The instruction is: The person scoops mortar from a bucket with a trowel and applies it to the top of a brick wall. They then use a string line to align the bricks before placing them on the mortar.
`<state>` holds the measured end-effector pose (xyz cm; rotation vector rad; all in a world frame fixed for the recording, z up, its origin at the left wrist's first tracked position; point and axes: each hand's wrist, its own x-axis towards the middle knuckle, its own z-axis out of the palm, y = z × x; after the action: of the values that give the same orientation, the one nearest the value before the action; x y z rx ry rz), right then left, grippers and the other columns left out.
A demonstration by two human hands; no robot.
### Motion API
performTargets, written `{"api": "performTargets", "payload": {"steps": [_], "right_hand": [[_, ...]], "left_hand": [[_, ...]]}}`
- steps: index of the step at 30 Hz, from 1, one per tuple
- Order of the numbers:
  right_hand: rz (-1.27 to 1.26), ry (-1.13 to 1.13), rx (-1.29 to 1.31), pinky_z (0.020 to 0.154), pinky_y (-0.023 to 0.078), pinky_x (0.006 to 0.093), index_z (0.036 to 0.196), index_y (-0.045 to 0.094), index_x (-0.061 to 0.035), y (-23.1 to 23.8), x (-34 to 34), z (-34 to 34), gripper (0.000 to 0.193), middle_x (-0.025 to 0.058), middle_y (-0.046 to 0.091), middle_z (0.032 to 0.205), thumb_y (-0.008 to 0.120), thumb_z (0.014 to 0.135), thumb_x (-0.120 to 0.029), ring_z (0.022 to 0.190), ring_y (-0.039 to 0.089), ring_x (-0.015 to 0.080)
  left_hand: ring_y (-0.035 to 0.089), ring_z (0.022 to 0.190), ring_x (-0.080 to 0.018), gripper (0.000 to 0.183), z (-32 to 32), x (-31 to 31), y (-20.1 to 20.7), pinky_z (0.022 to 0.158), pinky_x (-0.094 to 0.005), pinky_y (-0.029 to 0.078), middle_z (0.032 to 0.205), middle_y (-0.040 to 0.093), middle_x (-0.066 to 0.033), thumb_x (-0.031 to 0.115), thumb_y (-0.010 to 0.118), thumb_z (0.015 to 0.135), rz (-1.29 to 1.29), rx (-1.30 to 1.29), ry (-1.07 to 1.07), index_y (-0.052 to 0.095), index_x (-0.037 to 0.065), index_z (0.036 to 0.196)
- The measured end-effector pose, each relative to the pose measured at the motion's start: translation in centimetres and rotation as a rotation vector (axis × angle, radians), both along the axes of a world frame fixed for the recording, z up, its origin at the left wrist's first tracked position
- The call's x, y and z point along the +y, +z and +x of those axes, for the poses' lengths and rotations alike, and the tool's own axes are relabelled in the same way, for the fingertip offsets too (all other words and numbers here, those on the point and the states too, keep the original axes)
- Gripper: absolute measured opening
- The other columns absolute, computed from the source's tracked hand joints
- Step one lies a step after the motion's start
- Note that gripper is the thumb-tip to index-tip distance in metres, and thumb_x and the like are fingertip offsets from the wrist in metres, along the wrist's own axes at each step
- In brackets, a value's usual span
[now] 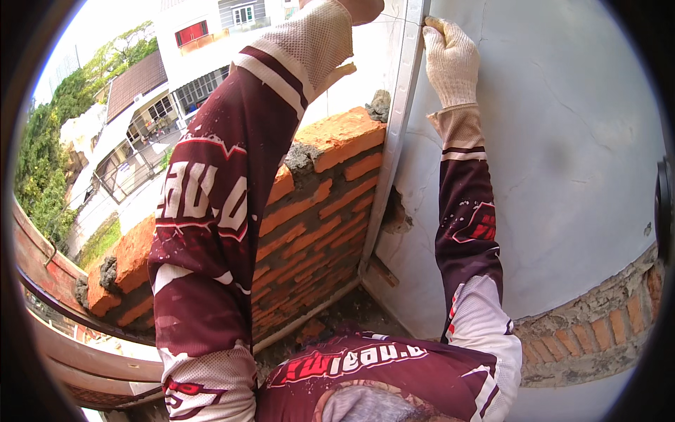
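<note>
Grey plaster: cracked wall (555,148) fills the right side. Orange brick wall (316,228), rough mortar joints, meets it at an inside corner on the left. Maroon-and-white sleeves of both arms reach up, one either side of that corner.

Silver metal strip (395,155) stands at the corner, between brick and plaster. Long axis near upright, foot down at the corner's base, upper end running out of view, leaning a little right toward the top.

Right hand (452,62), cream knit glove, is nearer: just right of the strip's upper part, fingers curled, tips at its edge. Pinching or only pressing, cannot tell. Left hand (364,8), left of the strip, cut by the upper rim; grip cannot be told. Hands apart, strip between.

Smallest: mortar lump (378,105) atop the brick.
</note>
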<state>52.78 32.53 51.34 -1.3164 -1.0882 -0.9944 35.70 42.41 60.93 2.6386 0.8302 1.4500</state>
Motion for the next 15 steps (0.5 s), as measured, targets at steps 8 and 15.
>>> {"api": "performTargets", "payload": {"steps": [8, 15], "right_hand": [[0.069, 0.105, 0.124, 0.076, 0.06, 0.0313, 0.103, 0.078, -0.0059, -0.1, 0.5, -0.4, 0.019, 0.0082, 0.079, 0.092, 0.076, 0.092, -0.022, 0.082, 0.075, 0.0198], [0.073, 0.203, 0.269, 0.078, 0.059, 0.0293, 0.109, 0.075, 0.0024, 0.7, 0.5, -0.4, 0.034, 0.0115, 0.078, 0.097, 0.079, 0.089, -0.024, 0.086, 0.074, 0.0173]], "left_hand": [[0.067, 0.108, -0.038, 0.03, 2.4, 2.0, 0.7, 0.093, -0.0473, 0.054, 0.111, 0.069, -0.0261, 0.022, 0.058, 0.087, -0.06, -0.058, -0.128, 0.072, 0.001, 0.105], [0.066, 0.104, -0.0364, 0.028, 5.2, 3.8, 1.7, 0.092, -0.0473, 0.053, 0.108, 0.068, -0.0228, 0.022, 0.057, 0.088, -0.281, -0.114, -0.382, 0.069, 0.003, 0.104]]}}
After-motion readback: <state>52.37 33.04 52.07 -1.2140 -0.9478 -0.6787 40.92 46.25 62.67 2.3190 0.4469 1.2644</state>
